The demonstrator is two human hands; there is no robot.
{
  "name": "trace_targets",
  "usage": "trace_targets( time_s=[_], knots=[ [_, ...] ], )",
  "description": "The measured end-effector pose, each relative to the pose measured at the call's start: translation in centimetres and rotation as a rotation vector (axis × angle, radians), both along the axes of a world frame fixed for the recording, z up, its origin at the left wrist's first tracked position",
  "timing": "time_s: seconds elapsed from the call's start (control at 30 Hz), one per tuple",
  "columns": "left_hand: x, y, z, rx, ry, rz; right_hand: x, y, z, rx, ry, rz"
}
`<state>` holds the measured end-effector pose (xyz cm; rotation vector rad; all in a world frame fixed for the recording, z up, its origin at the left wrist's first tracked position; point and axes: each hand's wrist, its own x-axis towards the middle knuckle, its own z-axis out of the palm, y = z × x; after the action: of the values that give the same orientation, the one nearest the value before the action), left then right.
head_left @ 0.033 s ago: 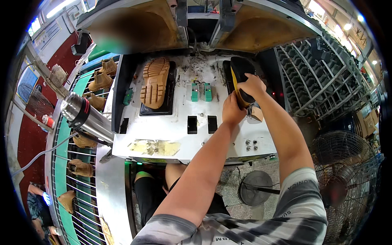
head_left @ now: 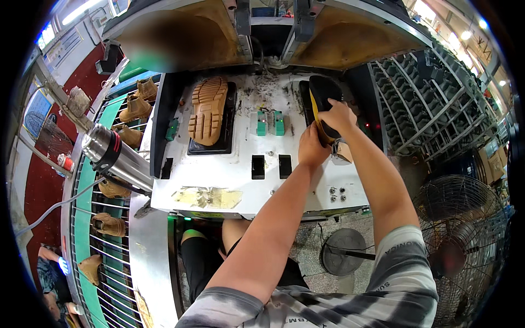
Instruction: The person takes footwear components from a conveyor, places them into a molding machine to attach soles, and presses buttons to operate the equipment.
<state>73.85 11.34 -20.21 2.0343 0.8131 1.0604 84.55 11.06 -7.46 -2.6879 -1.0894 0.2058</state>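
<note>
A shoe with a black bottom and a yellow edge [head_left: 324,92] lies bottom up on a dark pad at the right of the white machine table [head_left: 246,177]. My left hand [head_left: 313,146] grips its near end from the left, fingers partly hidden behind it. From the right, my right hand [head_left: 339,116] clasps the same shoe, thumb and fingers on its dark underside. Below my hands a tan, boot-like piece [head_left: 343,152] shows in part. On the left, a tan lugged outsole [head_left: 208,112] faces up on a black pad [head_left: 228,131].
Two hinged covers [head_left: 350,35] stand raised above the table. Green blocks [head_left: 262,123] sit mid-table. A steel thermos [head_left: 117,156] leans beside a roller conveyor [head_left: 112,262] carrying several tan boots [head_left: 108,224]. At right are a rack [head_left: 407,104] and a fan [head_left: 459,229]. Another person [head_left: 52,279] is at lower left.
</note>
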Motion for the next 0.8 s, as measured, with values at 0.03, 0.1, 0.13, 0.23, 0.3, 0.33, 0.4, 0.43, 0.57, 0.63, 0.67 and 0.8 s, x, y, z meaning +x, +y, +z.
trace_targets(
  time_s=[0.03,0.1,0.13,0.23,0.3,0.33,0.4,0.43,0.57,0.63,0.67,0.8],
  knots=[
    [-0.1,0.0,0.2,-0.011,0.012,-0.010,-0.3,0.2,-0.4,0.017,-0.027,0.003],
    [0.0,0.0,0.8,-0.014,0.013,-0.048,-0.5,-0.3,-1.0,0.040,-0.087,-0.007],
    [0.0,-0.2,1.0,-0.015,0.012,-0.071,-0.4,-0.7,-1.0,0.042,-0.093,0.010],
    [0.3,-1.6,2.4,0.019,0.074,-0.029,1.8,-2.9,-3.9,0.285,-0.254,0.092],
    [-0.9,0.0,1.4,0.069,0.104,-0.002,-3.0,-5.5,-3.6,0.863,-0.376,0.387],
    [-0.6,-0.1,1.2,0.109,0.086,0.004,-5.3,-8.5,-3.6,0.949,-0.232,0.434],
    [-0.5,-0.7,1.7,0.157,0.114,-0.017,-8.4,-16.5,-10.4,1.105,-0.135,0.496],
    [-0.6,-1.0,2.0,0.169,0.138,-0.030,-11.0,-19.5,-11.6,1.177,-0.198,0.568],
    [0.7,-1.0,1.9,0.214,0.166,-0.047,-18.0,-27.8,-26.1,0.939,0.486,0.078],
    [0.7,-0.6,1.1,0.224,0.135,-0.015,-15.0,-27.3,-37.1,0.617,0.616,-0.127],
    [0.8,-0.7,0.8,0.195,0.116,-0.023,-14.0,-27.3,-40.6,0.446,0.676,-0.225],
    [1.1,-0.9,1.5,0.161,0.060,-0.027,-7.2,-15.8,-38.2,0.766,0.073,-0.045]
  ],
)
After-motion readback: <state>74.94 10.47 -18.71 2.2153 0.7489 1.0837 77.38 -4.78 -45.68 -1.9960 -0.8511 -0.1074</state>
